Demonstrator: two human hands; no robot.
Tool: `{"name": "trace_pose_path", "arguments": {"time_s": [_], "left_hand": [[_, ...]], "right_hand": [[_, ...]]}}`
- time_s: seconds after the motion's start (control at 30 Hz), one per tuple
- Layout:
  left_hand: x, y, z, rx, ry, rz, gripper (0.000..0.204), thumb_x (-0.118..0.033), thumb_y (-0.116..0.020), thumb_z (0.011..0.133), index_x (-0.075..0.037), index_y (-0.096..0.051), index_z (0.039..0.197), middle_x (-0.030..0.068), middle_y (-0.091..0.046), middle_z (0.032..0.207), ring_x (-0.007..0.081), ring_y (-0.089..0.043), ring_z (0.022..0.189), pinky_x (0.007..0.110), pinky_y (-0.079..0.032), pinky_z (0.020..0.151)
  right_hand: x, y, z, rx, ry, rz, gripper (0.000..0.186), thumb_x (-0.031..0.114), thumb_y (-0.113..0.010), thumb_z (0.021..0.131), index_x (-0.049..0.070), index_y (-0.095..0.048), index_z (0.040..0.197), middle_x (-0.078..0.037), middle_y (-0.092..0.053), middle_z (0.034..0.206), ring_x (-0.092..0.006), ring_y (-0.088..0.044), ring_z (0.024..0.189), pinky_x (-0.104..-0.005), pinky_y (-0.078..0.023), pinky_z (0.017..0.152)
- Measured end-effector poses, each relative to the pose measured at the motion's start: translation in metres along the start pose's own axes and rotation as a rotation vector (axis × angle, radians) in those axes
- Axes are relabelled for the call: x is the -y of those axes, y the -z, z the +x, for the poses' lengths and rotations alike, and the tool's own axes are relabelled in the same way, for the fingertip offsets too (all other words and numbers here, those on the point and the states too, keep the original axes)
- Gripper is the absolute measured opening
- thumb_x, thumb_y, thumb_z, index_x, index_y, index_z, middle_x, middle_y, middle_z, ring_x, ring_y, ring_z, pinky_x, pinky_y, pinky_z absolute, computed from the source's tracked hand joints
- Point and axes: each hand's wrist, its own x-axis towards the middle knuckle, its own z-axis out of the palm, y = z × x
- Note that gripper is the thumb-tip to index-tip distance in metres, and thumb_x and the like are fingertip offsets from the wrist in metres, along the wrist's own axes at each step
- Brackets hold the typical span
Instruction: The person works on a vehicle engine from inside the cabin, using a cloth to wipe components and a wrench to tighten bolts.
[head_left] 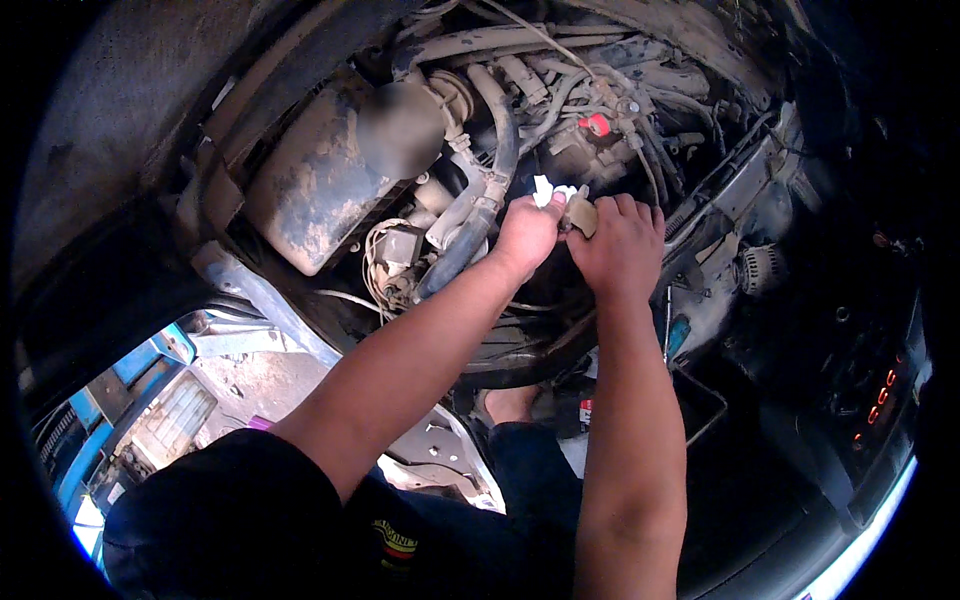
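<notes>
Both hands meet over an open, dusty engine bay. My left hand (pixel 530 232) is closed, thumb up, with a crumpled white piece like tissue or paper (pixel 543 190) sticking out past its fingertips. Against it, my right hand (pixel 622 245) curls its fingers toward a small tan-and-grey part (pixel 580 215), whose kind I cannot make out. That part sits between the two hands, touching both, and the fingers hide much of it. Just beyond them lies the dusty engine block area with a red cap (pixel 595 124).
A large dusty dark cover (pixel 315 170) stands at the left, beside a thick curved hose (pixel 497 130). Cables and pipes crowd the far side. A screwdriver with a teal handle (pixel 678 335) lies right of my right forearm. Blue-framed equipment (pixel 105 400) stands at the lower left.
</notes>
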Motion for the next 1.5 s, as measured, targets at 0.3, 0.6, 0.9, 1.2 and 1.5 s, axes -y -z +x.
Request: {"name": "trace_pose_path", "arguments": {"time_s": [0.3, 0.6, 0.9, 1.2, 1.5], "left_hand": [[-0.004, 0.001, -0.012, -0.051, 0.04, -0.067, 0.028, -0.024, -0.059, 0.1, 0.002, -0.066, 0.107, 0.0063, -0.067, 0.096, 0.017, -0.061, 0.085, 0.034, -0.049, 0.081], [-0.005, -0.002, -0.013, -0.184, 0.141, -0.516, 0.032, -0.03, -0.053, 0.104, -0.005, -0.056, 0.124, 0.0088, -0.064, 0.116, 0.0192, -0.063, 0.095, 0.036, -0.051, 0.08], [-0.008, -0.002, 0.002, -0.137, 0.126, -0.69, 0.033, -0.038, -0.045, 0.105, -0.015, -0.056, 0.127, 0.0013, -0.064, 0.121, 0.0179, -0.058, 0.11, 0.04, -0.046, 0.088], [0.019, 0.005, 0.009, -0.206, -0.008, -0.284, 0.026, -0.012, -0.047, 0.096, -0.006, -0.06, 0.117, 0.0077, -0.067, 0.101, 0.0159, -0.064, 0.087, 0.028, -0.049, 0.079], [0.026, 0.005, 0.028, -0.202, -0.056, -0.167, 0.046, -0.011, -0.06, 0.09, -0.005, -0.059, 0.135, 0.0148, -0.067, 0.124, 0.0252, -0.065, 0.105, 0.031, -0.047, 0.096]], "right_hand": [[-0.001, 0.0, 0.001, -0.012, 0.008, 0.02, 0.032, 0.032, -0.077, 0.069, 0.01, -0.065, 0.089, -0.009, -0.063, 0.098, -0.0308, -0.06, 0.102, -0.052, -0.04, 0.106], [-0.003, -0.005, 0.001, -0.062, 0.013, 0.002, 0.027, 0.028, -0.073, 0.068, 0.01, -0.064, 0.086, -0.01, -0.063, 0.096, -0.0302, -0.06, 0.097, -0.0503, -0.043, 0.103], [-0.002, -0.005, 0.002, -0.066, 0.013, 0.001, 0.028, 0.029, -0.073, 0.067, 0.009, -0.065, 0.085, -0.01, -0.063, 0.093, -0.0299, -0.061, 0.095, -0.0469, -0.044, 0.099], [-0.002, -0.005, 0.002, -0.05, 0.012, 0.0, 0.028, 0.028, -0.075, 0.067, 0.009, -0.065, 0.086, -0.009, -0.063, 0.093, -0.0295, -0.061, 0.095, -0.046, -0.043, 0.1], [-0.001, -0.004, 0.002, -0.051, 0.012, -0.011, 0.028, 0.028, -0.075, 0.067, 0.01, -0.064, 0.086, -0.009, -0.063, 0.093, -0.0291, -0.062, 0.096, -0.0452, -0.044, 0.1]]}}
